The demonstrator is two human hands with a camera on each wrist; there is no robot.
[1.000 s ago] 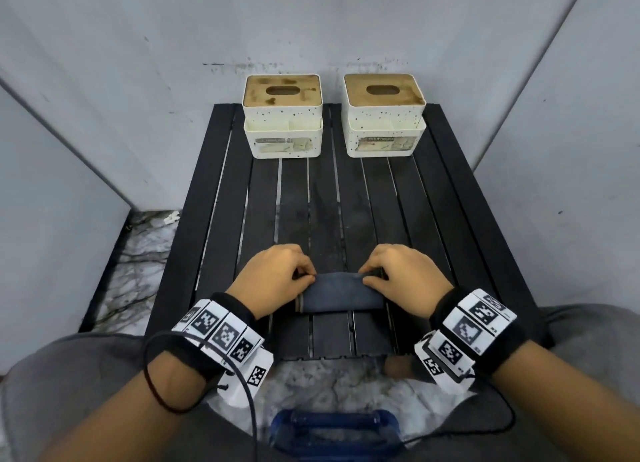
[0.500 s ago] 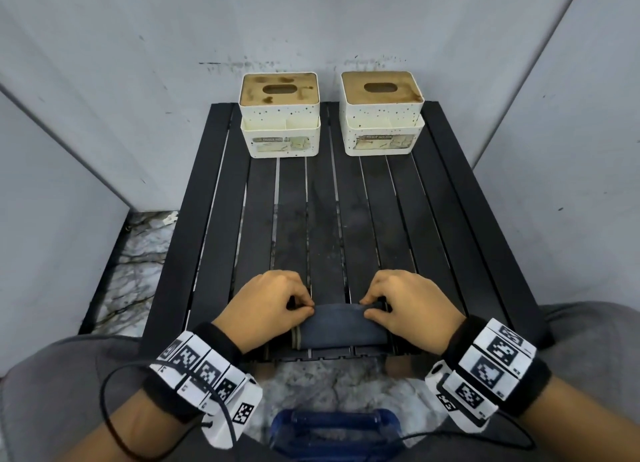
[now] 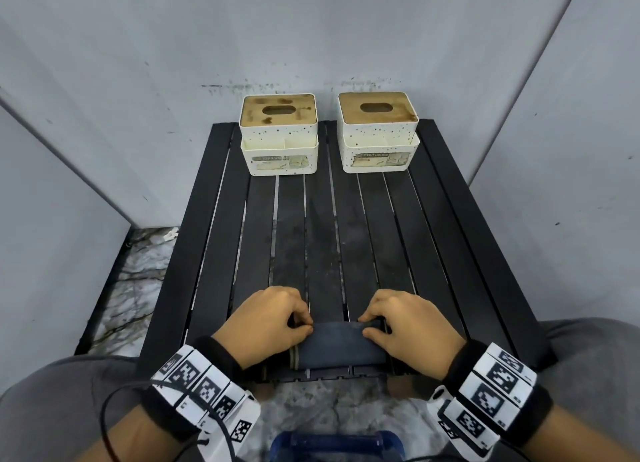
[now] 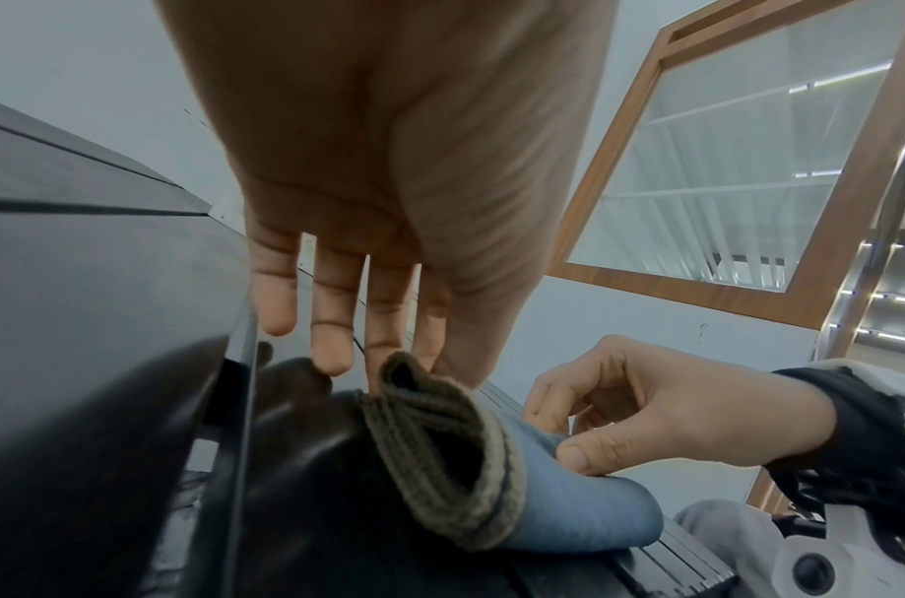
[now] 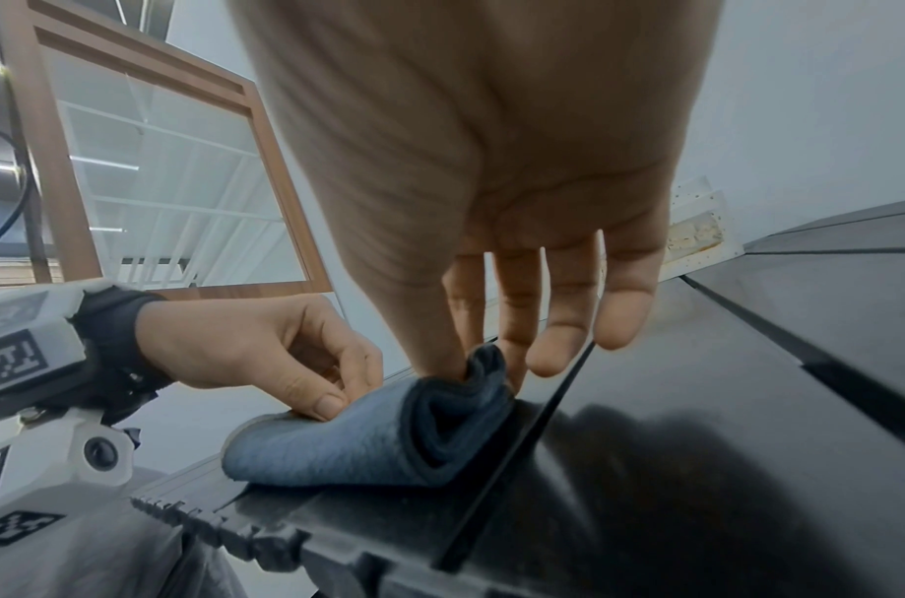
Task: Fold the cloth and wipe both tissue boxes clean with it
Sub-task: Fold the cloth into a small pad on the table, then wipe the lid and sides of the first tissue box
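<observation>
Head view: the cloth (image 3: 337,349) lies folded into a thick strip at the near edge of the slatted worktop (image 3: 363,239), and both hands are on it. The left hand (image 3: 273,323) pinches the left end, fingers (image 4: 383,323) clamped on the hem; the right hand (image 3: 412,326) pinches the right end. The 2 boxes, left (image 3: 280,139) and right (image 3: 379,135), sit at the far edge, well apart from the cloth.

Head view looks down; wrist views, close, share the cloth (image 4: 567,501).
</observation>
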